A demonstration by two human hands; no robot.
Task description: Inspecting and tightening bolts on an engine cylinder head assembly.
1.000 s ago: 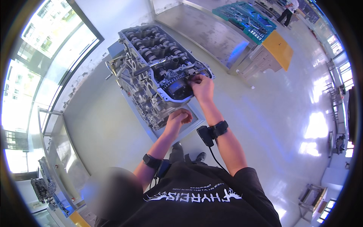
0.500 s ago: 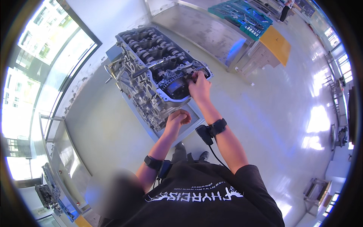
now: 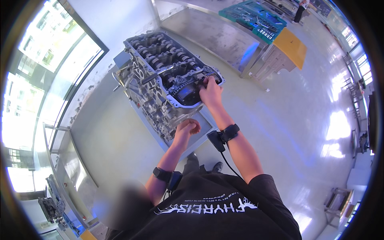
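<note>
A metal engine (image 3: 176, 76) with its top uncovered stands in front of me, two rows of camshaft lobes showing. At its near end, my right hand (image 3: 212, 94) reaches in beside the timing chain (image 3: 184, 85), fingers closed together. Whatever they grip is hidden by the fingers. My left hand (image 3: 187, 128) is curled in front of the engine's lower near end, above the stand; its palm is turned from view, so any held thing is hidden. A tool with a dark handle and a shiny shaft (image 3: 162, 71) lies across the engine's left edge.
The engine rests on a grey stand (image 3: 204, 127). A metal bench (image 3: 208, 34) at the back bears a teal socket set case (image 3: 256, 20), beside a yellow board (image 3: 291, 47). Windows line the left wall. Another person (image 3: 300, 11) stands far off at the back right.
Both hands stay in nearly the same places, with only a slight shift of the right fingers at the engine's near end. The view has moved a little.
</note>
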